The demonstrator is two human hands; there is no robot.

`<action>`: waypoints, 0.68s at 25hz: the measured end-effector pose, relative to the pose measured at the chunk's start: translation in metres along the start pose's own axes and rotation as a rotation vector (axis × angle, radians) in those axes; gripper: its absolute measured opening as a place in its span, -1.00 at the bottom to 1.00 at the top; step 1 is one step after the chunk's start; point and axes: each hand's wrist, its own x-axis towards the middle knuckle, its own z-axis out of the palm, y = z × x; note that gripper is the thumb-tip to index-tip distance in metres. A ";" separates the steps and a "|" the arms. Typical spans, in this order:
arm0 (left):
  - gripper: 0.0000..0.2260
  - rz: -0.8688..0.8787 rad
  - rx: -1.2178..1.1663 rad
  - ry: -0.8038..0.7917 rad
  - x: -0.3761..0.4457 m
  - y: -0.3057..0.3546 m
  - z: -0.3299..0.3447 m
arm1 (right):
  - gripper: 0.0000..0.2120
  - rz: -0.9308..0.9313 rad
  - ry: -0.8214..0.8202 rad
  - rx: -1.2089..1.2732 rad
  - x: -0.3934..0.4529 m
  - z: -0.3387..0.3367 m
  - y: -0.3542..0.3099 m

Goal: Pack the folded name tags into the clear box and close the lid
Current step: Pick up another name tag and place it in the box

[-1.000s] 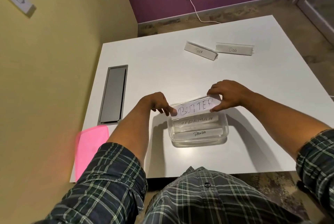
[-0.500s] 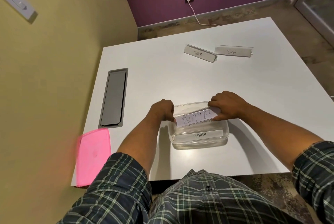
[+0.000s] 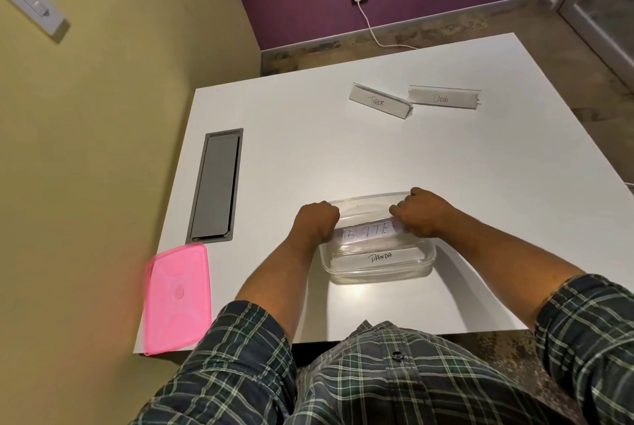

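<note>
A clear plastic box (image 3: pixel 379 275) stands near the table's front edge, lid off. Both hands hold a folded white name tag marked BUTTER (image 3: pixel 368 231) inside the box. My left hand (image 3: pixel 317 222) grips its left end, my right hand (image 3: pixel 423 213) its right end. A tag marked PANDA (image 3: pixel 379 256) lies in the box's near side. Another tag under the BUTTER tag is mostly hidden. Two folded tags stand at the far side of the table: TIGER (image 3: pixel 379 101) and DOG (image 3: pixel 442 98). The pink lid (image 3: pixel 178 297) lies flat at the table's front left corner.
A grey metal cable hatch (image 3: pixel 216 186) is set into the white table (image 3: pixel 480 201) on the left. A yellow wall runs close along the table's left side. A white cable (image 3: pixel 372 30) hangs from a wall socket beyond the far edge.
Both hands have lowered the BUTTER tag from above the box rim down into the box, covering the tag beneath it. My fingers have curled tighter over its ends.
</note>
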 end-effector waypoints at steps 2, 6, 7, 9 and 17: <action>-0.86 0.001 -0.021 0.004 0.000 0.001 0.002 | -0.79 -0.004 -0.019 -0.011 -0.003 0.001 0.001; -0.87 -0.005 -0.019 0.038 -0.003 0.003 0.005 | -0.77 -0.001 0.008 -0.022 -0.003 0.002 0.001; -0.88 -0.016 -0.016 0.041 -0.004 0.004 0.005 | -0.77 0.003 0.006 -0.025 -0.002 0.002 -0.001; -0.89 -0.032 -0.017 0.034 -0.006 0.005 0.004 | -0.78 0.012 -0.012 -0.032 -0.001 0.002 -0.005; -0.75 -0.042 -0.162 0.038 -0.001 -0.002 -0.002 | -0.78 -0.010 0.029 -0.033 0.000 0.005 -0.006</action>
